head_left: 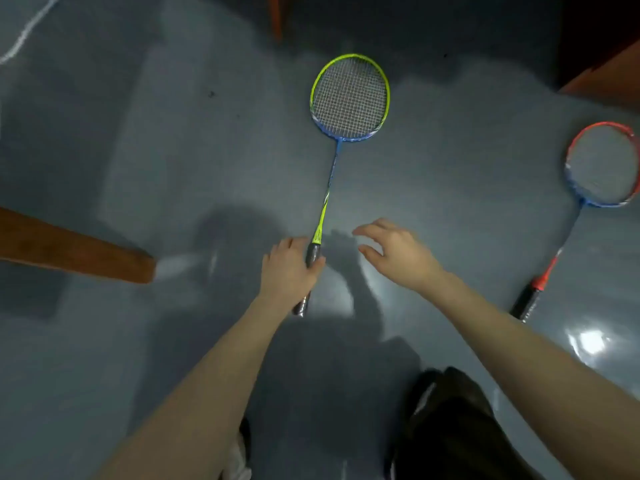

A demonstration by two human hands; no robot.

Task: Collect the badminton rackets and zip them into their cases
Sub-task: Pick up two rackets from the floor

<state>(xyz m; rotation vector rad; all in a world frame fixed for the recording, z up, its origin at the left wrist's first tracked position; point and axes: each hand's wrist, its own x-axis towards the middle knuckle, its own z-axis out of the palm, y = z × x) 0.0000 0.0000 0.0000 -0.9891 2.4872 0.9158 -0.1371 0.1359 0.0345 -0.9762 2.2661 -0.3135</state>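
Nearest the camera: dark shoe or foot (446,420) at the bottom edge on the right, too blurred to tell which, with a second dark-and-white shape (242,448) beside the left forearm at the bottom, also unclear.

Both bare forearms reach forward over the glossy blue-grey floor (138,168).

Left hand (285,271): fingers curled round the black wrapped handle of the yellow-green and blue badminton racket (349,98). The handle's butt end sticks out below the wrist. The shaft runs up and slightly right from the hand, with the oval strung head at the far end, near frame centre-top. Cannot tell whether the head rests on the floor or is just above it.

Right hand (398,254): holding nothing, fingers spread and loosely bent, palm down, just right of the first racket's handle and apart from it.

Red and blue badminton racket with a red-and-black handle (602,164) lies flat on the floor at the right edge, head away from the camera, handle angled down-left. It is well apart from both hands.

Brown wooden beam or furniture leg (76,251) enters from the left edge. More brown wood (609,77) sits at top right, and a thin brown upright (276,15) at top centre. Glare patch on the floor at lower right.
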